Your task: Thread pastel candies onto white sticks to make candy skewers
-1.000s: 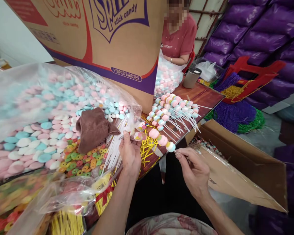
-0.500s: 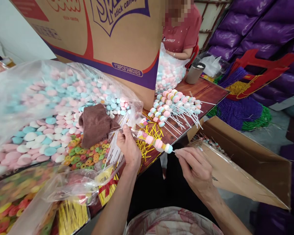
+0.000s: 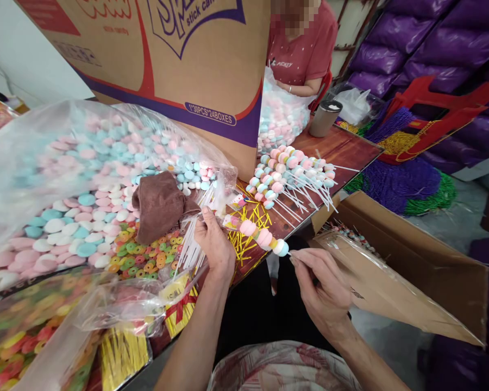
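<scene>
Over the red-brown worktop's [image 3: 356, 155] near edge, the pink, white and blue candy skewer [image 3: 264, 237] slants from the left hand [image 3: 215, 244], seemingly closed on clear plastic wrap [image 3: 230, 221], to the nearer right hand [image 3: 325, 279], pinching its thin white stick [image 3: 289, 253].

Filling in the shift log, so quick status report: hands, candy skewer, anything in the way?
Left hand holding clear wrapper at far end of candy skewer. Right hand pinching its near end. Yellow ties on table nearby; nothing seen blocking.
</scene>
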Demonstrator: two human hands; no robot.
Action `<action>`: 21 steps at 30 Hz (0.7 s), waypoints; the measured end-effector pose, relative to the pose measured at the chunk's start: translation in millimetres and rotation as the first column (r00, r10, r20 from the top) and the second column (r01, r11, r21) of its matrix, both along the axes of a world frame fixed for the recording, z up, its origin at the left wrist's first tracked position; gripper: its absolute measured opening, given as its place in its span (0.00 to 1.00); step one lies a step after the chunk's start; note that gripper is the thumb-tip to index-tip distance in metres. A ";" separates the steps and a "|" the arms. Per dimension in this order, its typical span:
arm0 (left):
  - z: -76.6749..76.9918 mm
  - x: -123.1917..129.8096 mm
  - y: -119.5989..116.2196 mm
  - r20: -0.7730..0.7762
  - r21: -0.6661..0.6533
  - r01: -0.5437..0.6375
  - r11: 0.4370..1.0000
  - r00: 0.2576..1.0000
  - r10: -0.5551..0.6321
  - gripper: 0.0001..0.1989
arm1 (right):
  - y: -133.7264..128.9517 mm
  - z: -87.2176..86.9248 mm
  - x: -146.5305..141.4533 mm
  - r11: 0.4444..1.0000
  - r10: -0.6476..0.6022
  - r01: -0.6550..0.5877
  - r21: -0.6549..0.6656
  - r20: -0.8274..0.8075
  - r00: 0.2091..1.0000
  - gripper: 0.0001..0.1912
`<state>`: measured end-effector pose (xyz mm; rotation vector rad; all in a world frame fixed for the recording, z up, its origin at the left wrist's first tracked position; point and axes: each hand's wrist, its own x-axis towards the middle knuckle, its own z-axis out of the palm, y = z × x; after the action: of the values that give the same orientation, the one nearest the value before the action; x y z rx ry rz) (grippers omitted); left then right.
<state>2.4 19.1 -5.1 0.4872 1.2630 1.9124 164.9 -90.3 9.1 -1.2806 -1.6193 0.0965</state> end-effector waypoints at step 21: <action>-0.4 -4.6 -3.4 -0.286 0.003 -0.015 1.000 0.958 0.016 0.21 | 4.4 6.2 13.7 0.998 0.043 -0.049 0.034 0.147 0.988 0.12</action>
<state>-2.3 15.8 -5.4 0.7790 1.4516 1.9039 178.6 -85.9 15.3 -1.2454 -1.7679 0.0005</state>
